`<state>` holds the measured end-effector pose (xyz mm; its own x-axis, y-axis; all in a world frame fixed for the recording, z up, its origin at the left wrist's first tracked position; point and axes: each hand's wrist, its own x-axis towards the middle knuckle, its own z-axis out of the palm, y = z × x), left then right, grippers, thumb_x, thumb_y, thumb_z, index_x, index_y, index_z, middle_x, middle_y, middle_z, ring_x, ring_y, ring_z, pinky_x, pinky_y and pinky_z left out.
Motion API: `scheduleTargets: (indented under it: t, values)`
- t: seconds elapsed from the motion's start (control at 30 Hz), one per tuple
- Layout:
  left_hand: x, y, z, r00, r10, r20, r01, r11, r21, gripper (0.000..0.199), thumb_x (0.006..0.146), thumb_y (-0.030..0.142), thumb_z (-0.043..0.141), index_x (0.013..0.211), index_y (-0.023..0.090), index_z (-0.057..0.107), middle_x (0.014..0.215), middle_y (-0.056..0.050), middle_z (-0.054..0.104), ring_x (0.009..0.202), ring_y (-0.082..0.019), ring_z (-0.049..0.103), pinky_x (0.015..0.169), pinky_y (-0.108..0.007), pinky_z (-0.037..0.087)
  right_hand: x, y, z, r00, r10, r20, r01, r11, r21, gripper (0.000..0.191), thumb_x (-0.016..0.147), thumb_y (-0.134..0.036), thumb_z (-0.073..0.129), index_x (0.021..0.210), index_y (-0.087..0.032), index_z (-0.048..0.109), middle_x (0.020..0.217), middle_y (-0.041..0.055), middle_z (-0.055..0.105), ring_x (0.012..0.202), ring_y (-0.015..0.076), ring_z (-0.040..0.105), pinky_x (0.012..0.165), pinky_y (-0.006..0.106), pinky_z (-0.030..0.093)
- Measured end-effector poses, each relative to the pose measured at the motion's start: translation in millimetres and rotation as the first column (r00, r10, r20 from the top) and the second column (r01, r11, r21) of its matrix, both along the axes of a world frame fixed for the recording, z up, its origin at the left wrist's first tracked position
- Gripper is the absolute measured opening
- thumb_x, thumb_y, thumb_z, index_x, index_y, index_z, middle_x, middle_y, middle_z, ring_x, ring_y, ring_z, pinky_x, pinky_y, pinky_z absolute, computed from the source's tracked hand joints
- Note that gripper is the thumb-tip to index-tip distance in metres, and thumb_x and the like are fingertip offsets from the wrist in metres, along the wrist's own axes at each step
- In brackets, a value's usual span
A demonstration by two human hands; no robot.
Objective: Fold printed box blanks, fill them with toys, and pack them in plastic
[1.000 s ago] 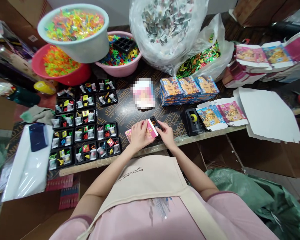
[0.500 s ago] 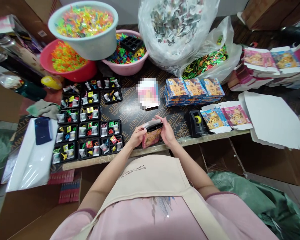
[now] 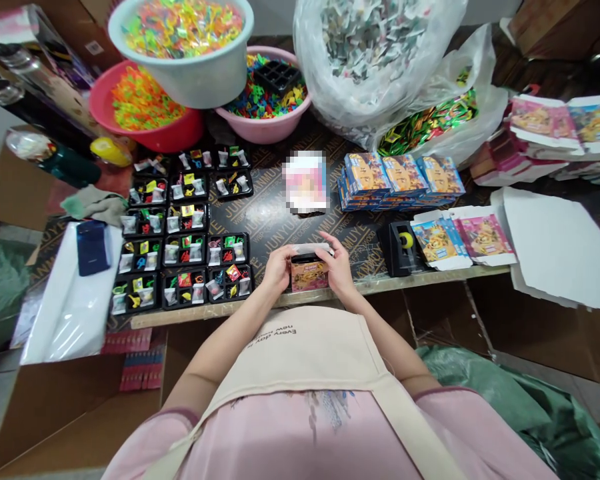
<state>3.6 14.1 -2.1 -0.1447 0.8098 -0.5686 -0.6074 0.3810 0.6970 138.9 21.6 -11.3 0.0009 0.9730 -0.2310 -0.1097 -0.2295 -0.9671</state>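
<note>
My one camera rides on my head, looking forward and down from above and behind my fingers [image 3: 338, 248]. They fall mid-view, well apart from the lens; my apron [image 3: 310, 350] lies nearer, and the table [image 3: 260, 223] spreads beyond them and to both sides.

Dk phone [image 3: 93, 248] on wht sheet [image 3: 66, 310]

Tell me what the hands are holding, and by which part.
A pink printed box: the left hand holds its left end, the right hand its right end, near the top.
</note>
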Motion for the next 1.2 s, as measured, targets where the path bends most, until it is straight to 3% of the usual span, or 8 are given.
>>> scheduleTargets:
  t: [0.3, 0.4, 0.53, 0.73, 0.87, 0.97, 1.07, 1.2]
  values:
    - [8.9, -0.6, -2.2, 0.999, 0.005, -0.053, -0.004, 1.000, 0.025, 0.015, 0.045, 0.021, 0.069, 0.058, 0.018, 0.061, 0.059, 0.005, 0.062, 0.058, -0.010, 0.052, 0.061, -0.024, 0.043, -0.5, -4.1, -4.2, 0.999, -0.008, 0.054, 0.008, 1.000, 0.012, 0.056, 0.067, -0.035, 0.070, 0.121, -0.022, 0.061, 0.123, 0.0077, 0.069, 0.100, 0.0232, 0.065, 0.091, 0.038, 0.052]
    - [6.9, -2.7, -3.7, 0.999, -0.036, -0.039, 0.037, 0.999, 0.014, 0.022, 0.042, 0.018, 0.071, 0.062, 0.018, 0.061, 0.062, 0.005, 0.062, 0.060, -0.011, 0.054, 0.064, -0.025, 0.044, 2.1, -4.3, -9.2, 0.999, -0.033, 0.016, 0.032, 0.999, 0.023, 0.053, 0.070, -0.041, 0.068, 0.120, -0.023, 0.062, 0.117, 0.0065, 0.070, 0.097, 0.0232, 0.065, 0.087, 0.038, 0.052]
    - [6.1, -8.6, -5.8, 0.998, 0.014, -0.066, -0.007, 0.995, 0.104, 0.016, 0.055, 0.029, 0.066, 0.068, 0.019, 0.062, 0.067, 0.005, 0.061, 0.064, -0.012, 0.056, 0.067, -0.025, 0.044, 6.1, -9.2, -13.5, 0.992, -0.097, -0.079, 0.097, 0.995, -0.002, 0.047, 0.080, -0.050, 0.051, 0.115, -0.022, 0.065, 0.112, 0.0067, 0.071, 0.100, 0.0245, 0.066, 0.085, 0.038, 0.052]
    - [-0.9, -12.3, -9.5, 0.984, 0.011, -0.179, 0.023, 0.982, 0.185, 0.021, 0.047, 0.021, 0.070, 0.067, 0.020, 0.067, 0.067, 0.004, 0.066, 0.065, -0.013, 0.057, 0.068, -0.026, 0.045, 5.6, -8.1, -10.2, 0.982, -0.087, -0.165, 0.077, 0.995, -0.070, 0.030, 0.062, -0.030, 0.064, 0.091, -0.024, 0.068, 0.090, 0.0005, 0.076, 0.086, 0.0229, 0.068, 0.083, 0.037, 0.053]
    - [-15.5, -15.6, -3.1, 0.922, -0.045, -0.384, 0.189, 0.919, 0.347, 0.010, 0.056, 0.029, 0.076, 0.059, 0.021, 0.071, 0.070, -0.003, 0.071, 0.071, -0.019, 0.064, 0.074, -0.034, 0.050, 6.1, -5.6, -11.5, 0.973, -0.055, -0.225, 0.051, 0.998, -0.023, 0.004, 0.065, -0.027, 0.058, 0.066, -0.023, 0.060, 0.085, 0.0028, 0.077, 0.086, 0.0254, 0.070, 0.090, 0.045, 0.053]
    - [-25.7, -19.3, 3.8, 0.829, -0.104, -0.550, 0.378, 0.829, 0.413, 0.015, 0.065, 0.036, 0.077, 0.061, 0.022, 0.074, 0.077, -0.007, 0.075, 0.076, -0.021, 0.067, 0.077, -0.036, 0.051, 11.7, -8.2, -12.3, 0.974, 0.014, -0.225, 0.011, 0.994, 0.109, 0.017, 0.073, -0.033, 0.054, 0.063, -0.024, 0.062, 0.087, 0.0062, 0.077, 0.093, 0.0286, 0.071, 0.093, 0.050, 0.051]
    - [-31.4, -18.9, 7.3, 0.740, -0.115, -0.662, 0.452, 0.814, 0.364, 0.016, 0.066, 0.037, 0.081, 0.064, 0.022, 0.076, 0.079, -0.007, 0.075, 0.076, -0.020, 0.068, 0.077, -0.035, 0.054, 21.0, -9.1, -10.2, 0.997, 0.046, -0.060, -0.032, 0.976, 0.215, 0.017, 0.076, -0.039, 0.065, 0.071, -0.024, 0.071, 0.090, 0.0058, 0.078, 0.094, 0.0268, 0.070, 0.092, 0.046, 0.052]
    - [-35.1, -11.0, 5.5, 0.700, -0.210, -0.683, 0.494, 0.832, 0.251, 0.022, 0.065, 0.038, 0.082, 0.075, 0.018, 0.078, 0.075, -0.005, 0.076, 0.069, -0.018, 0.068, 0.068, -0.030, 0.056, 31.3, -1.1, -6.6, 0.986, 0.100, 0.134, -0.124, 0.975, 0.185, 0.020, 0.071, -0.040, 0.078, 0.081, -0.023, 0.076, 0.085, 0.0035, 0.077, 0.080, 0.0202, 0.069, 0.078, 0.035, 0.055]
